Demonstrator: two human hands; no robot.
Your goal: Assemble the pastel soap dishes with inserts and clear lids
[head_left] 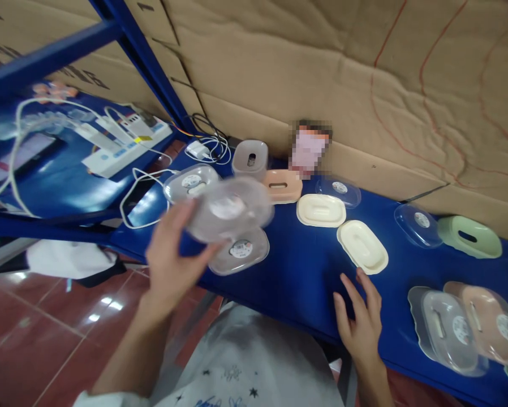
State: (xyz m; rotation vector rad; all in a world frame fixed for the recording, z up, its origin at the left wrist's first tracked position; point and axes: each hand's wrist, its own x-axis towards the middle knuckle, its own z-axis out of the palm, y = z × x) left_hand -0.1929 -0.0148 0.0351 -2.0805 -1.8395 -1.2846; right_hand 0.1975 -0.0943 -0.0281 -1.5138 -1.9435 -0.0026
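Observation:
My left hand [175,257] is closed on a clear plastic lid [254,206] with a round label, smeared by motion and raised above the blue table. Below it lies another clear lid [256,249] with a label, and a labelled clear piece [180,183] sits just behind. My right hand [360,316] is open, fingers spread, its fingertips close to the front edge of a cream oval soap dish tray [364,246]; whether they touch is unclear. A second cream tray [322,210] lies behind that one. An orange slotted soap dish piece [285,186] and a greyish one [249,155] stand farther back.
At the right are a green slotted dish piece [470,237], a clear lid [417,225], and grey [447,325] and orange [487,322] dishes under clear lids. A power strip [122,152] with white cables lies left. Cardboard [322,68] walls the back; a blue post [147,62] stands left.

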